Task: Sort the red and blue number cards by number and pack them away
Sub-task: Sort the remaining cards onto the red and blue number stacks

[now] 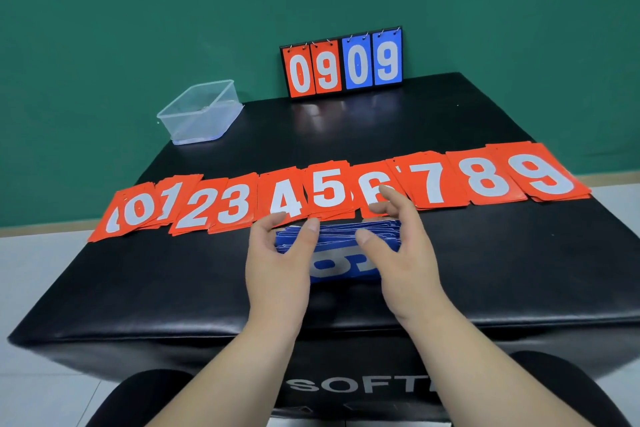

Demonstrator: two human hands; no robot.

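Item under inspection: the blue number cards [341, 265]. From my remote view they sit in one untidy stack at the near middle of the black padded table [485, 270], the upper cards fanned toward the far side. The top card shows a white digit lying sideways; I cannot read it with certainty.

The left hand [277, 260] is at the stack's left end. Its thumb lies over the far-left corner and its fingers curve beyond it. I cannot tell whether it actually grips the cards. The right hand [405, 253] is at the right end with its thumb against the stack. Its fingers are loosely spread and raised, holding nothing, and they hover over the red 6.

Just beyond the blue stack, the red number cards [329, 187] lie in a row of small overlapping piles. They read 0 to 9 from left to right, across the table's width.

Further back, a clear plastic container [194, 128] stands at the far-left corner, open side up. A flip scoreboard [343, 62] stands upright at the far edge against the green wall [138, 10], showing red 0 9 and blue 0 9.
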